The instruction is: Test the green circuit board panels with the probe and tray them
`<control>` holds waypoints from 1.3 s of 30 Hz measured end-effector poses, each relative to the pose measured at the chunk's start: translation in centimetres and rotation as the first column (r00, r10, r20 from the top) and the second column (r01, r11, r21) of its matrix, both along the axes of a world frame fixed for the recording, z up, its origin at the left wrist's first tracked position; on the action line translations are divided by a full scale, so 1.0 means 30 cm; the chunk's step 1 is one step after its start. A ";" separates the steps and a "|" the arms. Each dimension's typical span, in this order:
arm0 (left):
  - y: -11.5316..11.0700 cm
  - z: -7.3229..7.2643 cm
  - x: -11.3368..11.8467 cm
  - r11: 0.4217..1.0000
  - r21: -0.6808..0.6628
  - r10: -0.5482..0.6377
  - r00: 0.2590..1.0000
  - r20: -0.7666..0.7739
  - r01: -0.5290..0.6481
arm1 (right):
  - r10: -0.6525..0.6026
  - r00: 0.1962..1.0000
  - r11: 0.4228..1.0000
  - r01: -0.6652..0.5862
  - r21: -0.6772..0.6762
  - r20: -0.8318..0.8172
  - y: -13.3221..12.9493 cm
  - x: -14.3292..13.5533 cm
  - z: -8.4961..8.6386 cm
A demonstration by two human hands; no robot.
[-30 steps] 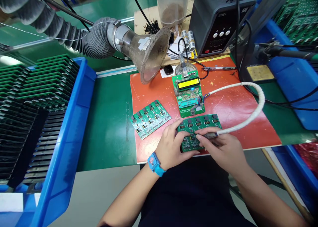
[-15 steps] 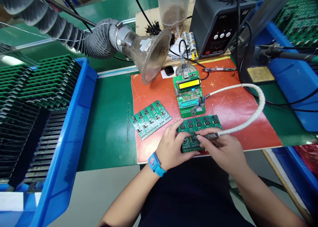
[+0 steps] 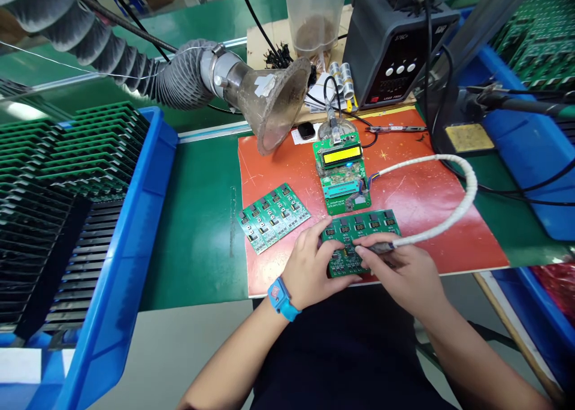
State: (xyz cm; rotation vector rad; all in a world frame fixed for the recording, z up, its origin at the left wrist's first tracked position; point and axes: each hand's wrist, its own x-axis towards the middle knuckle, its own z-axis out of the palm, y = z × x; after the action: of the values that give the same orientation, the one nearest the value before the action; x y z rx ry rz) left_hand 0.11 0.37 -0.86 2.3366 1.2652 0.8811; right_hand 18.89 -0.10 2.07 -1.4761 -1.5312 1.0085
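- Where the blue bin (image 3: pixel 132 218) stands, nine o'clock from the hands, green boards sit racked; finished or waiting, cannot tell.
- Green bench top (image 3: pixel 193 236) beyond it, grey floor below.
- Exhaust cone (image 3: pixel 251 102) at eleven o'clock.
- Loose board (image 3: pixel 275 218), near ten, flat on the scratched red mat (image 3: pixel 404 188), apart from both hands; status unclear.
- Left hand (image 3: pixel 309 266) spread, holding the left part of the worked board.
- Programmer board (image 3: pixel 344 197) at twelve, screen lit yellow.
- Worked board (image 3: pixel 366 227) at centre, under both hands. Tip near second column: seems partway through; no mark shows which columns are done.
- Right hand (image 3: pixel 408 272) pinches the probe (image 3: pixel 381 248), white-sleeved cable looping off toward three.
- Grey control box (image 3: pixel 399 45) past twelve; right-hand bin (image 3: pixel 525 161) around two, more boards inside.
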 end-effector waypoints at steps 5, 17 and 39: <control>0.000 -0.005 0.002 1.000 0.006 0.018 0.999 0.048 -0.019 | -0.002 1.000 1.000 0.002 0.000 -0.007 0.000 0.001 0.001; -0.001 -0.004 0.003 1.000 -0.022 0.016 0.999 -0.031 -0.017 | -0.003 1.000 1.000 0.003 -0.010 -0.019 -0.001 -0.003 -0.003; 0.049 -0.012 -0.046 0.992 -0.011 -0.124 0.991 -0.047 0.124 | -0.035 0.999 0.999 0.034 0.033 0.017 0.001 -0.007 0.024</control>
State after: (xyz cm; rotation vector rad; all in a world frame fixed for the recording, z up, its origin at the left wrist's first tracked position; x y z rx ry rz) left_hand -1.27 1.83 -1.24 2.4138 1.1250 0.7833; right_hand 18.69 -0.07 2.79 -1.4871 -1.5226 0.9489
